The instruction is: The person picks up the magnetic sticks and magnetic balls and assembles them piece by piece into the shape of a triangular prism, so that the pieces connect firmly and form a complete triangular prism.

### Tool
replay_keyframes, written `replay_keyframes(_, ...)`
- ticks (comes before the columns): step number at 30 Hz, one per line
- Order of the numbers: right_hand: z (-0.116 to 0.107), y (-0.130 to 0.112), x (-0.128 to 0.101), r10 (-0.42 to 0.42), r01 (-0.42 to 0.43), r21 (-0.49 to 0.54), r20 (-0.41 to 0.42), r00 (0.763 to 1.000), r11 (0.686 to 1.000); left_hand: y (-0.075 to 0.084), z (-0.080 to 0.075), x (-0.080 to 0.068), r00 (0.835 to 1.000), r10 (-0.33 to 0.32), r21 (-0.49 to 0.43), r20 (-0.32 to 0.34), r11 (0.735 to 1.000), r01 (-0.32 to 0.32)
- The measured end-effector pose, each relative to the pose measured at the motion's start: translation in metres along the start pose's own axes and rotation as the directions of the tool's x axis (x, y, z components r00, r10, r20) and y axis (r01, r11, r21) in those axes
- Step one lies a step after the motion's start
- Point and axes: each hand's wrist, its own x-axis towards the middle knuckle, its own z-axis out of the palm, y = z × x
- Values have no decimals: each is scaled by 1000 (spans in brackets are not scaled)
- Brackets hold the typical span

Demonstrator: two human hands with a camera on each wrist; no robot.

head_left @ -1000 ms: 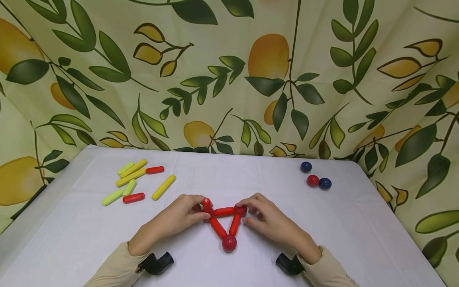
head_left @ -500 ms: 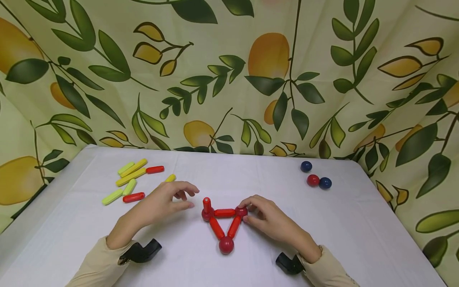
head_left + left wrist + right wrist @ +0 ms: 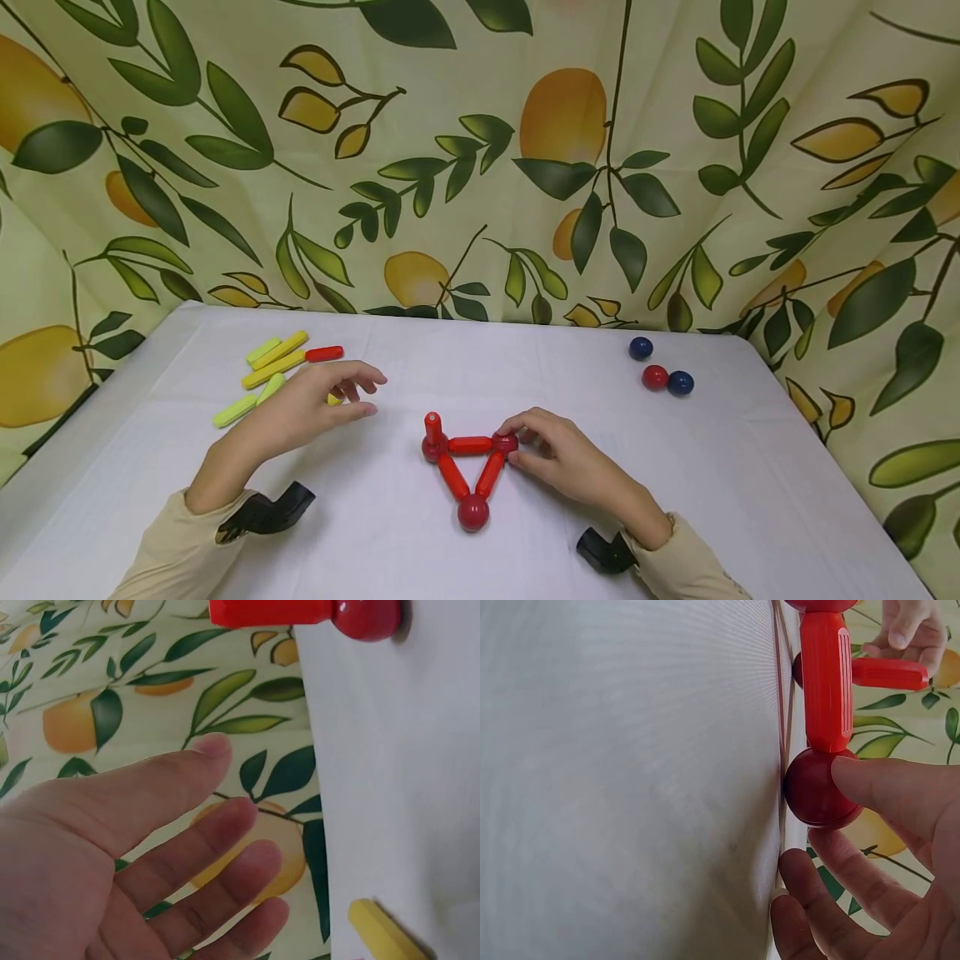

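Note:
A triangle of red rods [image 3: 453,477] joined by three dark red balls lies on the table; another red rod [image 3: 432,428] stands up from its far left ball [image 3: 433,451]. My right hand [image 3: 566,457] pinches the right corner ball [image 3: 817,787] between thumb and index finger. The near ball [image 3: 473,512] touches no hand. My left hand [image 3: 300,407] is in the air left of the triangle, fingers loosely bent and holding nothing. Beneath it a yellow rod is mostly hidden; its end [image 3: 379,930] shows in the left wrist view.
Several loose rods lie at the back left, among them a yellow rod [image 3: 273,371], a light green rod [image 3: 236,411] and a short red rod [image 3: 325,353]. At the back right are a red ball [image 3: 655,377] and two blue balls [image 3: 680,383]. A patterned curtain [image 3: 450,167] hangs behind.
My left hand has let go of the triangle's far left corner and moved left toward the loose rods. The triangle has shifted slightly; my right hand stays on its ball.

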Motion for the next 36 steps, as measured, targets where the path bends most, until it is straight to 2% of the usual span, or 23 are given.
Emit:
replay_keyframes(5, 0, -1, 0, 31, -31, 8, 0, 1000, 999, -7, -5, -2, 1000, 10, 17, 19, 1000, -10)
replay_keyframes(11, 0, 0, 1, 26, -26, 12, 4, 1000, 1000, -21, -11, -5, 999, 7, 17, 42, 1000, -8)
replay_keyframes(20, -1, -1, 0, 58, -58, 26, 7, 998, 998, -40, -21, -10, 991, -70, -35, 115, 997, 75)
replay_keyframes(30, 0, 2, 0, 38, -38, 35, 4, 999, 999, -55, -30, -16, 976, -127, 10, 178, 992, 127)
replay_keyframes(36, -1, 2, 0, 32, -32, 35, 4, 999, 999, -62, -35, -19, 955, -205, 62, 215, 979, 196)
